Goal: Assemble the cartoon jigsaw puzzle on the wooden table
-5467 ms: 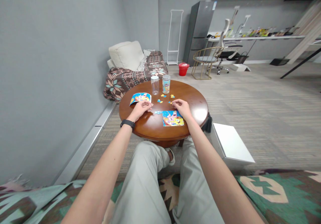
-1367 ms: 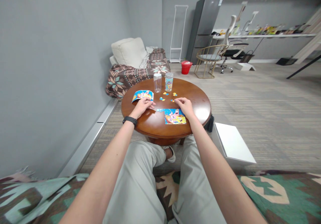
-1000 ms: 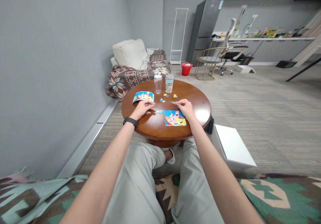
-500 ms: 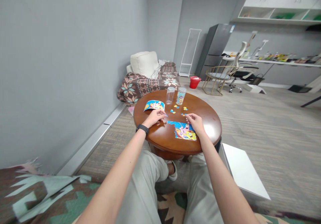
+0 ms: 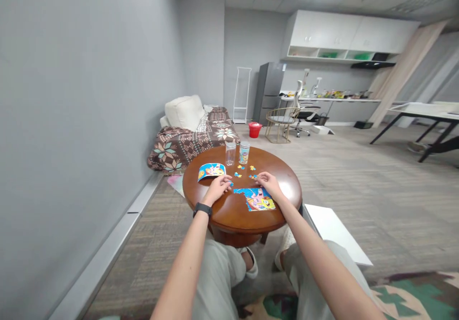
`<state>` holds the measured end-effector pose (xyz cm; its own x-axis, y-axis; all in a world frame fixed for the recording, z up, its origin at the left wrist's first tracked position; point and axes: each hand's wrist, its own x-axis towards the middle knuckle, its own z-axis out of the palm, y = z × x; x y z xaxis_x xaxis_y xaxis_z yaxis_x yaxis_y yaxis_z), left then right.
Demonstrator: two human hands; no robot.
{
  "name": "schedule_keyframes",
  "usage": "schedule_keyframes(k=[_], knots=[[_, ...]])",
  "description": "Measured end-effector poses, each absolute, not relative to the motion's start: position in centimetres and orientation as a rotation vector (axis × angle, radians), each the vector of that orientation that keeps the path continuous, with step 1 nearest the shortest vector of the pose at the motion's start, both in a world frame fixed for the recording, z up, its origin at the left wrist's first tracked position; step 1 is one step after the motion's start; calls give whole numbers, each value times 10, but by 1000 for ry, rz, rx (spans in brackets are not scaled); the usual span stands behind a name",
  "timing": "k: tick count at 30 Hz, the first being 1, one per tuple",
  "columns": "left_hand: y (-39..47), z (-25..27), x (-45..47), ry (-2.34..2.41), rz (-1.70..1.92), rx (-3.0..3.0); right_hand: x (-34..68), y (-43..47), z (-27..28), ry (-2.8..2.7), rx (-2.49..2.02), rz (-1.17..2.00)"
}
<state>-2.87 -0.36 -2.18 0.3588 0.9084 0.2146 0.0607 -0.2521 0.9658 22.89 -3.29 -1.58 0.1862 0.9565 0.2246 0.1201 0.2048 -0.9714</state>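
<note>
My left hand [image 5: 217, 189], with a black band on its wrist, is closed at the fingertips on a small blue puzzle piece [image 5: 231, 184] above the round table. Past the partly built jigsaw puzzle [image 5: 260, 199], my right hand [image 5: 268, 183] pinches at a blue-and-yellow puzzle piece [image 5: 253, 177]; its fingers partly hide it. The built part shows pink and yellow cartoon figures on blue, and its left side is ragged. Several loose pieces [image 5: 238, 174] lie beyond it. A curved picture sheet [image 5: 212, 171] with a similar picture stands behind my left hand.
On the far part of the brown round table [image 5: 229, 220] stand a clear jar [image 5: 230, 154] and a jar with a cartoon label [image 5: 244, 153]. A white box [image 5: 335, 229] is on the floor to the right. A covered sofa [image 5: 193, 140] and a red bucket [image 5: 255, 129] are behind.
The head view has tilted up and turned right, so the table appears lower and further left. Both hands stay near the puzzle, with the left fingers still at the blue piece.
</note>
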Motion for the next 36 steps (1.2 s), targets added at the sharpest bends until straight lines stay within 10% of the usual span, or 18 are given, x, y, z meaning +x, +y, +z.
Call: schedule_keyframes(k=[36], knots=[[-14, -2, -35, 1063, 1100, 1520, 226, -24, -31, -1452, -1247, 616]])
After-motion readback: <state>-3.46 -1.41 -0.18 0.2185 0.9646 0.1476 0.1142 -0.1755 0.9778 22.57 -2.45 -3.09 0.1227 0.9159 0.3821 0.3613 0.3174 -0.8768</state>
